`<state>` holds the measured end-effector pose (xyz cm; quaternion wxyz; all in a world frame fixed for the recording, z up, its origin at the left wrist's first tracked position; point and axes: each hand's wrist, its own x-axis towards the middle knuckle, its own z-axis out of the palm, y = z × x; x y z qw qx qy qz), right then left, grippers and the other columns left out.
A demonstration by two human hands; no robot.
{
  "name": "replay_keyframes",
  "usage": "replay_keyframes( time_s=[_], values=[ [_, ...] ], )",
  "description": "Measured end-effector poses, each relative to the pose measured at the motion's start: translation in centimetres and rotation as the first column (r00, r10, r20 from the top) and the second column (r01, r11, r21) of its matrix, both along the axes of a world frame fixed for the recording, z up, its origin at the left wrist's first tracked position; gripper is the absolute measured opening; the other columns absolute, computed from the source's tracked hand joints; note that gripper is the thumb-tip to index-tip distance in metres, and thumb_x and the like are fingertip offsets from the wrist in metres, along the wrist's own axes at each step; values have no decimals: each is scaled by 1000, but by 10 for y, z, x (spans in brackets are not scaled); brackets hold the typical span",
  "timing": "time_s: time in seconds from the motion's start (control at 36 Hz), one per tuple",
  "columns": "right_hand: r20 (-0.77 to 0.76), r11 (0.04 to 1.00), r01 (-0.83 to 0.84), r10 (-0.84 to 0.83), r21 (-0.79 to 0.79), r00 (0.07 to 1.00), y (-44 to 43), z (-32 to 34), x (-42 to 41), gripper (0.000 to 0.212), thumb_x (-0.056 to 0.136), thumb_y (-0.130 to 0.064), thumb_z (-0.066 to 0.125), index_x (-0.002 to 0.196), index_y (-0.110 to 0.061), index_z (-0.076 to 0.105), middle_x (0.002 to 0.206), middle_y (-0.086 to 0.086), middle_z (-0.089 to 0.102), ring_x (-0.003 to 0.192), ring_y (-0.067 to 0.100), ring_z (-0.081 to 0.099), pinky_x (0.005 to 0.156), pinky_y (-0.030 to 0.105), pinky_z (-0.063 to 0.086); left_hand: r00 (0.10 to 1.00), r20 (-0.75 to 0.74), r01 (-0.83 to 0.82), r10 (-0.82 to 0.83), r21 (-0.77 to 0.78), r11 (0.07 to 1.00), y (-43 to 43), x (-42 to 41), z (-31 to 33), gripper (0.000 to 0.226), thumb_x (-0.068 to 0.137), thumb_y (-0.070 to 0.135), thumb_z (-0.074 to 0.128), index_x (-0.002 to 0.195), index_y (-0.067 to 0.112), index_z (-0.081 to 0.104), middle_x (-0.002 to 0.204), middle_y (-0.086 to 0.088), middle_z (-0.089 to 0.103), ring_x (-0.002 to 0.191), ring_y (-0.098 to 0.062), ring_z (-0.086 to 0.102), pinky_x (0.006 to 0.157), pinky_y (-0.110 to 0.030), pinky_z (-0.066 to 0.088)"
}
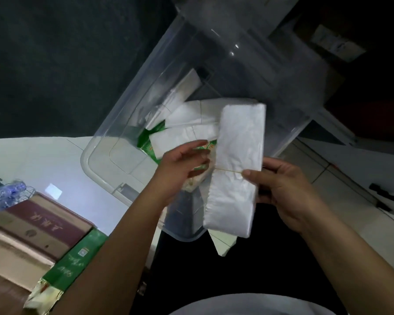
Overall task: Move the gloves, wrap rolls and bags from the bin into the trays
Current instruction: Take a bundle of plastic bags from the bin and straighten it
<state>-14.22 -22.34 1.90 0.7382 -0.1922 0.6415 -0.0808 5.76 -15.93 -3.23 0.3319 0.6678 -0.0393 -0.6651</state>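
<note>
Right hand (282, 189) fingers pinched on banded bundle of white plastic bags (234, 169), held clear above near corner of clear bin (105, 146) so it lifts free; left hand (180, 169) fingers half-curled, steadying bundle edge, cannot tell if gripping

More white bag packs (187, 114) and green carton (149, 142) left inside bin

Cardboard boxes (32, 228) crowd floor at left; trays not visible

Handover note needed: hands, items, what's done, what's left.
Right hand: holding a banded stack of white plastic bags above the clear bin.
Left hand: fingers at a green-and-white packet at the bin's near edge; grip unclear.
In the bin: more white bag stacks and a green packet.
Trays: not in view, so nothing can be confirmed as placed.
Left: place the held stack in a tray, then empty the bin.
</note>
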Motion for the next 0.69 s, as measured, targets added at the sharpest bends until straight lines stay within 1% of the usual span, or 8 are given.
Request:
replay_keyframes(
  time_s=[0.03,0.06,0.11,0.14,0.28,0.36,0.44,0.69],
  values=[
    [-14,999,31,-31,-10,999,2,1,-2,24,78,2,71,100,-7,73,91,12,77,73,24,70,60,36,59,972,209,107,-105,3,994,-3,3,-12,35,90,6,65,124,16,67,115,-7,72,104,-22,68,87,-29,56],
    [-23,998,58,-58,-19,998,4,1,-4,23,79,3,70,99,-7,73,90,12,77,71,23,71,58,34,59,842,467,286,-272,43,957,-7,6,-23,34,90,10,64,123,18,66,118,-5,70,106,-21,66,87,-30,54],
    [-35,994,99,-100,-38,994,7,2,-8,23,80,4,70,100,-7,73,90,12,77,72,22,72,57,33,60,355,816,565,-457,202,800,-13,14,-42,35,89,13,59,123,18,66,123,-5,67,107,-25,64,85,-33,51],
    [-41,993,111,-114,-50,993,8,3,-10,23,80,4,69,100,-6,73,90,12,77,72,23,72,57,32,60,212,870,624,-446,231,747,-19,17,-50,37,87,10,57,122,16,66,124,-7,67,106,-28,64,85,-35,50],
    [-35,985,144,-148,-97,988,6,6,-24,23,83,5,65,97,-11,73,84,5,78,68,17,73,53,27,58,-70,806,711,-588,454,537,-59,22,-97,59,84,8,55,142,12,47,151,-18,40,135,-39,41,108,-51,35],
    [-35,980,174,-178,-98,983,6,6,-35,24,83,6,64,98,-10,73,83,5,78,67,17,73,51,25,55,-94,665,635,-741,613,470,-77,29,-125,78,84,8,58,153,15,22,162,-19,13,145,-41,20,116,-57,22],
    [-45,976,193,-198,-101,979,10,6,-44,24,84,7,62,101,-7,73,85,7,78,68,18,73,52,24,55,-84,592,568,-801,690,450,-82,34,-148,85,85,15,65,154,14,15,160,-17,18,140,-41,31,111,-55,30],
    [-45,975,192,-198,-111,979,14,11,-59,25,84,10,62,93,-10,74,87,8,78,71,19,73,63,32,60,-23,770,420,-638,587,693,-86,32,-155,66,81,-7,54,142,12,37,136,-18,47,122,-37,49,86,-48,47]
  ],
)
